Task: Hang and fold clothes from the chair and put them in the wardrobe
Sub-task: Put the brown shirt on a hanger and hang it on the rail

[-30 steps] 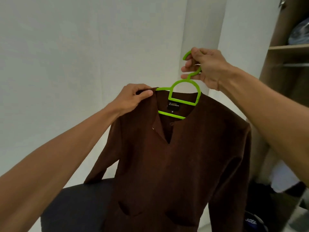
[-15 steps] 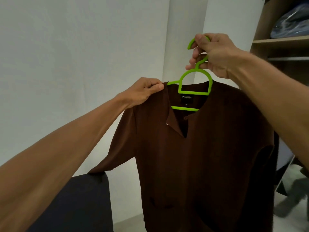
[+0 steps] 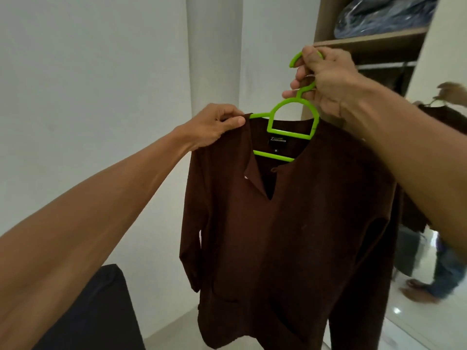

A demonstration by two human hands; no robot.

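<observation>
Two bare forearms reach in from the near edges, both hands up at a brown shirt [image 3: 290,236] hanging on a green hanger [image 3: 290,117]. Chair [image 3: 101,311], dark, sits lowest at bottom left, nearest the camera, apart from the shirt hem. Left hand [image 3: 214,126] is closed narrow, thumb and fingers pinching the shirt's left shoulder seam right beside the hanger's arm tip. Right hand [image 3: 328,82] is higher, fist wrapped around the hanger's hook and neck, thumb over the top of the hook; only the hook's curled end pokes out left of the fingers. Shirt hangs full length, front facing the camera, V neck open with one collar flap folded out, left sleeve dangling straight, right sleeve partly behind the right forearm, two low pockets visible. Neck label [image 3: 278,140] is black with small light text starting with a large Z, rest too small to read; a small white size tag under it reads M. Hanger's lower bar shows through the neck opening. Behind, white walls and a corner column. Farther right, wardrobe [image 3: 366,44], wooden, open, with a shelf holding a plastic-wrapped dark bundle [image 3: 384,13] and a rail under it. Mirror [image 3: 434,248] at far right shows a blurred reflection of the person and shirt.
</observation>
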